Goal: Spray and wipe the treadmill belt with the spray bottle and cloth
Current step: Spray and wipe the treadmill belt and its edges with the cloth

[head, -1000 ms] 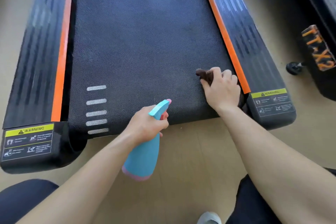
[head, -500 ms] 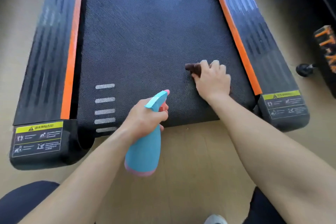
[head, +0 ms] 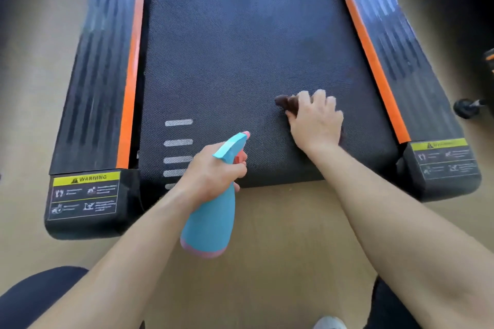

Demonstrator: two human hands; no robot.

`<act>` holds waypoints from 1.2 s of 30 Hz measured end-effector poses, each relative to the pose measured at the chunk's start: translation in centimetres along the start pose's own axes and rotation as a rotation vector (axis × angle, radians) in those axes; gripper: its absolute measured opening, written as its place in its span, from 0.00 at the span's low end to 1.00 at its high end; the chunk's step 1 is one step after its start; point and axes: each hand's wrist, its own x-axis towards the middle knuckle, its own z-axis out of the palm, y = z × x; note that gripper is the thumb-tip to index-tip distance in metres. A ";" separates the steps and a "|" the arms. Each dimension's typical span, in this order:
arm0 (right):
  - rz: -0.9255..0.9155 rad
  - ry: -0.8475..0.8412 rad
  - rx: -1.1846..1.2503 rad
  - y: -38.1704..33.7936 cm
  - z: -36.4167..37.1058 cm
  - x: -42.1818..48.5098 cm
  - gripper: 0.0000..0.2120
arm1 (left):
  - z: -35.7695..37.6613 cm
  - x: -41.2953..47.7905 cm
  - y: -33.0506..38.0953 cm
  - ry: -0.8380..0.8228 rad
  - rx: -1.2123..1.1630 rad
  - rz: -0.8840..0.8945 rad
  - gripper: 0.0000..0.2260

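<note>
Fingers (head: 319,96), right hand (head: 316,123), seemingly tight around cloth (head: 284,102)

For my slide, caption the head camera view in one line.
Right hand presses a dark cloth on the treadmill belt while the left hand holds a blue spray bottle.

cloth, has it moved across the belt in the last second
Yes. The cloth under the right hand has slid left along the belt, away from the right orange strip it was beside earlier.
</note>
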 end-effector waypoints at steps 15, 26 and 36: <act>-0.136 0.076 0.011 -6.8 0.6 -3.6 0.18 | -3.5 -1.4 -0.4 0.053 -0.100 -0.007 0.21; -0.026 -0.051 0.079 -2.7 -0.1 -1.2 0.20 | -2.4 -0.7 -0.6 0.001 -0.119 0.011 0.23; -0.192 -0.115 0.091 4.3 -3.0 -9.6 0.19 | 3.2 0.4 2.0 -0.110 -0.014 0.045 0.20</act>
